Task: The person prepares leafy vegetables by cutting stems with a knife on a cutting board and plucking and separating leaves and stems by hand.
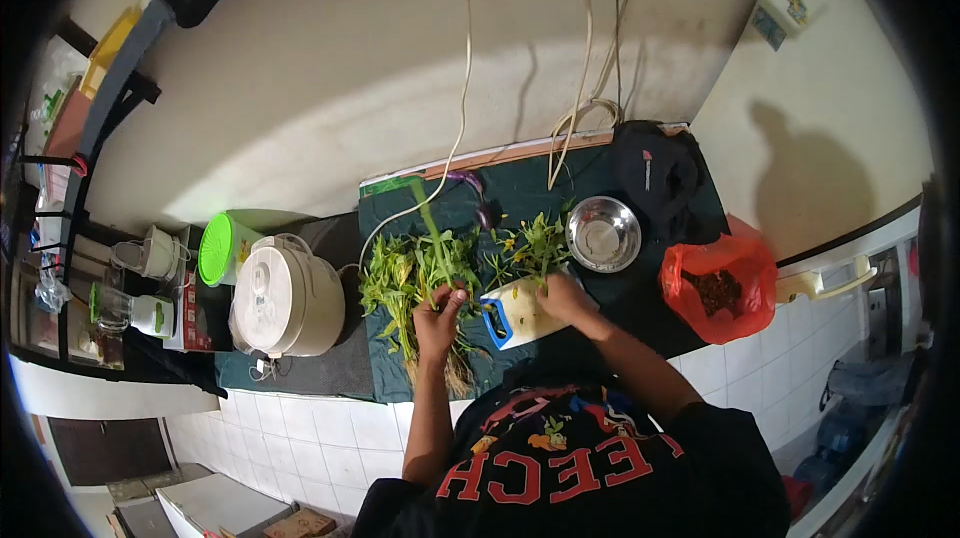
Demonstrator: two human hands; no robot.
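A pile of leafy green vegetables (405, 283) with pale roots lies on the dark green cloth. My left hand (440, 316) is closed over the pile's right side, around a green stalk (432, 228) that rises from the fist. A white cutting board with a blue handle (520, 316) lies between my hands. Above it, my right hand (565, 300) is closed on the stems of a smaller bunch of leafy greens (537, 243). Fine finger detail is too small to make out. A purple eggplant (487, 215) lies behind the greens.
A steel bowl (603, 234) stands right of the board, with a black bag (655, 178) behind it. A red plastic bag (720, 288) with dark contents sits at the right edge. A white rice cooker (290, 298) stands left. White cords (463, 108) hang onto the table.
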